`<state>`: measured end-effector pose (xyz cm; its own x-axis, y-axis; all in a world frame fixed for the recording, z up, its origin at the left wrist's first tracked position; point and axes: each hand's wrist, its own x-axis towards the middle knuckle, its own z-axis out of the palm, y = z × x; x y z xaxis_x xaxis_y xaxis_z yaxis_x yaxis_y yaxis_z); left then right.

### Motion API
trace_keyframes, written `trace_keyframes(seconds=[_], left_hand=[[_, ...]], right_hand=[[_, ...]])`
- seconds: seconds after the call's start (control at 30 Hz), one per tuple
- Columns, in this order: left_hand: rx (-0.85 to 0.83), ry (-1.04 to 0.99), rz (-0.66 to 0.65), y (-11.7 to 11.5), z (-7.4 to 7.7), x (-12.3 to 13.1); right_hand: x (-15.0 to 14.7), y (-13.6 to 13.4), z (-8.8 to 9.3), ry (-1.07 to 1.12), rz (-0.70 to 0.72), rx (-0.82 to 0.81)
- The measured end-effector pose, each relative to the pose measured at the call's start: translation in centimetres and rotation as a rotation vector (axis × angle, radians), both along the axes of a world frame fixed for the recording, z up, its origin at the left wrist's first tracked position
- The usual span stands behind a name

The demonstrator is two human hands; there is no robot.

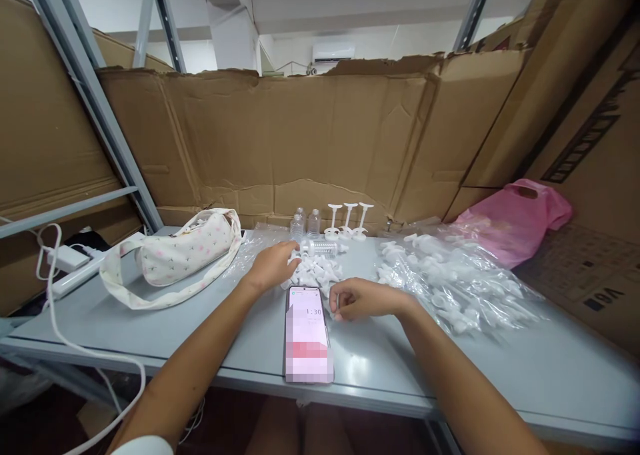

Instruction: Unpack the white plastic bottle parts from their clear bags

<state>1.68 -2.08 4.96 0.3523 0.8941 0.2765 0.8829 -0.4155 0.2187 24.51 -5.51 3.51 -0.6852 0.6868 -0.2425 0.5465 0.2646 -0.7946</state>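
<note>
Reaching over the left edge of the white parts, my left hand has its fingers loosely bent; I cannot tell whether they hold a piece. My right hand is half curled just beside the phone, its hold also unclear. The parts lie heaped on the table between my hands, just beyond the phone, so a careless sweep could scatter them or shove the phone towards the near edge. A forward nudge from my left hand could roll the tube into the bottles behind it, and the slim-stemmed stands look easy to topple
</note>
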Motion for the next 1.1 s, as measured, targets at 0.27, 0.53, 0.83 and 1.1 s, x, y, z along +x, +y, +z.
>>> trace_keyframes(seconds=[0.27, 0.53, 0.83, 1.1], left_hand=[[0.013, -0.091, -0.032, 2.4, -0.1, 2.9], [0.111, -0.097, 0.0, 2.3, -1.9, 1.6], [0.183, -0.02, -0.002, 1.7, -2.2, 1.5], [0.157, -0.049, 0.081, 4.8, -3.1, 1.3]], right_hand=[[-1.0, 1.1, -2.1, -0.025, -0.237, 0.451], [-1.5, 1.6, -2.5, -0.003, -0.278, 0.615], [5.7, 2.4, 0.7, -0.294, -1.107, 0.793], [7.0, 3.6, -1.0, -0.351, -1.12, 0.827]])
